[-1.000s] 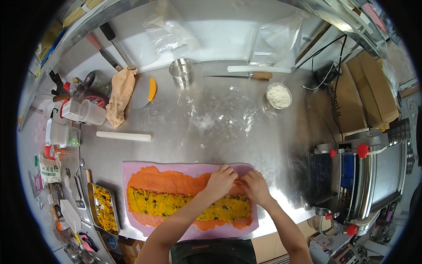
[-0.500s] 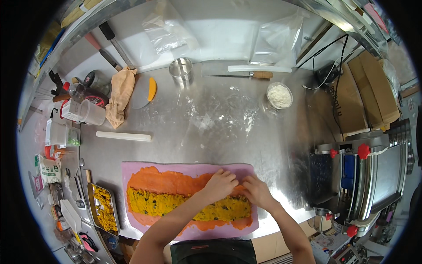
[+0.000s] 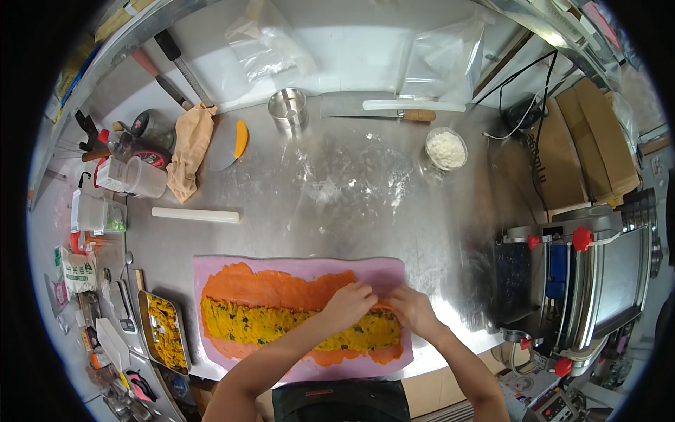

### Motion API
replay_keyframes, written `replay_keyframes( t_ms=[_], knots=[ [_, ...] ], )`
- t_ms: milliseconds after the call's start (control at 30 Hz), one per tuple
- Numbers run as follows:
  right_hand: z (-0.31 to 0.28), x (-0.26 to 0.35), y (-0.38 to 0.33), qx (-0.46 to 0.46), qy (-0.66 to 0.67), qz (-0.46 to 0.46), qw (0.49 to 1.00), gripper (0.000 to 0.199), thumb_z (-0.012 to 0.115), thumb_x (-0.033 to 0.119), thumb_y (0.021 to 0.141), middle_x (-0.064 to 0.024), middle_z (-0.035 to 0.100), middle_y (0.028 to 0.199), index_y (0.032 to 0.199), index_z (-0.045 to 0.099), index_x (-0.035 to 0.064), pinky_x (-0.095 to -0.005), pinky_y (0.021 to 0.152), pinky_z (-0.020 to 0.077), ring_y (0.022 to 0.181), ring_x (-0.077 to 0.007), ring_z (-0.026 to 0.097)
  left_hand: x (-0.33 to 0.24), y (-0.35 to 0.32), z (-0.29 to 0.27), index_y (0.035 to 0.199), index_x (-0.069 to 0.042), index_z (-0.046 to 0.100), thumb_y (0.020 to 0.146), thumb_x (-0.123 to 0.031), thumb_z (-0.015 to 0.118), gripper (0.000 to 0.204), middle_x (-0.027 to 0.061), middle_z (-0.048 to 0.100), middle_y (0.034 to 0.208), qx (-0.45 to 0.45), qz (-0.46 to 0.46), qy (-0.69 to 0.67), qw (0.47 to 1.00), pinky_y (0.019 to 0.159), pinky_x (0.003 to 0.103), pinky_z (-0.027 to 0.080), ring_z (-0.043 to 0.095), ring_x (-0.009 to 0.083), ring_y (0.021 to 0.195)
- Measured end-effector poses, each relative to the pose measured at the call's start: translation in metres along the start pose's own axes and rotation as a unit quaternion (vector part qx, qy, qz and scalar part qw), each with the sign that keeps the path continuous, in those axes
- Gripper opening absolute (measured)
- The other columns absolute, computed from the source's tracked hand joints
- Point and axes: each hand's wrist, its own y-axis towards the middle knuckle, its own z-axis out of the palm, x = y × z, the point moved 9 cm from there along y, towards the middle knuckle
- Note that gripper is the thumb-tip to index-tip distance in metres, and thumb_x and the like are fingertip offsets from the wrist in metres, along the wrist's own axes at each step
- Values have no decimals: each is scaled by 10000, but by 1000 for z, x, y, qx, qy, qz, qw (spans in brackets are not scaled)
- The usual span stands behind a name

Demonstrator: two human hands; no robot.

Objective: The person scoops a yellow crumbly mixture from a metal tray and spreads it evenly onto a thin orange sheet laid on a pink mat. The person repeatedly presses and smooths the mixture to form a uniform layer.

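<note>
A purple sheet, which looks like dough, lies at the near edge of the steel table. Spread on it is a thinner, uneven orange dough sheet. A band of yellow filling with dark flecks runs lengthwise along the orange dough. My left hand has its fingers bent and pinched at the orange dough's far edge, toward the right end. Just right of it, my right hand pinches the same edge by the filling. Between the hands shows a narrow lip of orange dough; the fingertips are partly hidden.
A metal tray of yellow filling stands at left. Beyond the dough lie a white rolling pin, a scraper, a metal ring, a long knife and a bowl of white powder. A machine with red knobs stands right.
Both hands have drawn slightly nearer to me, the left also a little leftward. The orange edge at the right end has come toward the filling, baring more purple sheet behind it.
</note>
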Motion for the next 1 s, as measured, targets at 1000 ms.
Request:
replay_keyframes(
  t_ms=[1000],
  knots=[
    [11, -14, -5, -42, 45, 106, 992, 228, 671, -31, 745, -108, 627, 932, 965, 673, 26, -424, 720, 549, 873, -324, 636, 3, 2, 2, 977, -60, 686, 777, -75, 683, 200, 83, 596, 943, -41, -92, -19, 995, 802, 393, 532, 603, 283, 944]
  ],
)
